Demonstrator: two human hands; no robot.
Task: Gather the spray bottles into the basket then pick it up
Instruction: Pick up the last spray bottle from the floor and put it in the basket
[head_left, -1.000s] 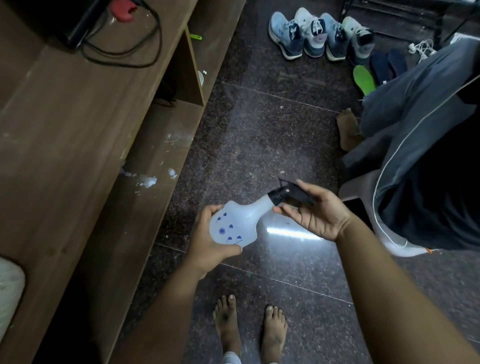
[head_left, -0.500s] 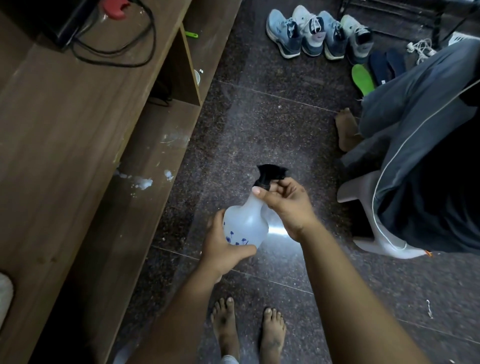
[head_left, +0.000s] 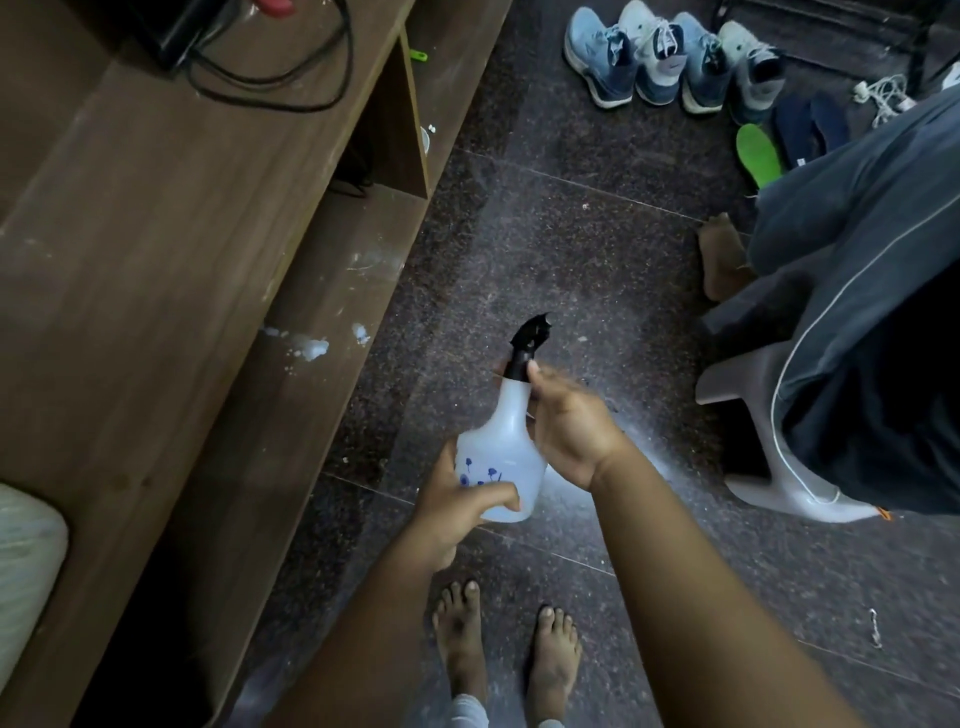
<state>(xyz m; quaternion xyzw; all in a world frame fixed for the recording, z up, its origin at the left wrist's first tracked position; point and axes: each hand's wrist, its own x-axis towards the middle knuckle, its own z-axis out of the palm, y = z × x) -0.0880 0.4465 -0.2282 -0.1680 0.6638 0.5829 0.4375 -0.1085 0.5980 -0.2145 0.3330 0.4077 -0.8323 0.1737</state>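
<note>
Spray bottle (head_left: 501, 457) — translucent white body with blue printed marks and a black trigger head (head_left: 529, 340) — is held in mid-air above the dark stone floor (head_left: 571, 249), in front of the person's bare feet (head_left: 506, 654). A second ago it lay almost level between the hands, with the head toward the right; it now stands nearly upright, head uppermost and tilted slightly away from the body. The left hand (head_left: 457, 512) is wrapped around the lower body of the bottle. The right hand (head_left: 569, 423) has shifted from cradling the trigger head to gripping the neck just below it, thumb against the black collar.

Judgement: the bottle is now in a carrying attitude and secured by both hands, so it is ready for transfer. No basket and no other spray bottle appear in view; the drop-off point must be located first, and the task is at an early stage.

Surroundings:
- A wooden unit (head_left: 156, 260) runs along the left edge of the floor, with white residue (head_left: 306, 345) on its lower shelf and a black cable (head_left: 270, 67) on its top.
- A white plastic stool (head_left: 769, 467) carrying a seated person in dark trousers (head_left: 857, 260) stands just right of the hands — the nearest obstruction.
- Several shoes (head_left: 670, 57) line the far edge of the floor.
</note>
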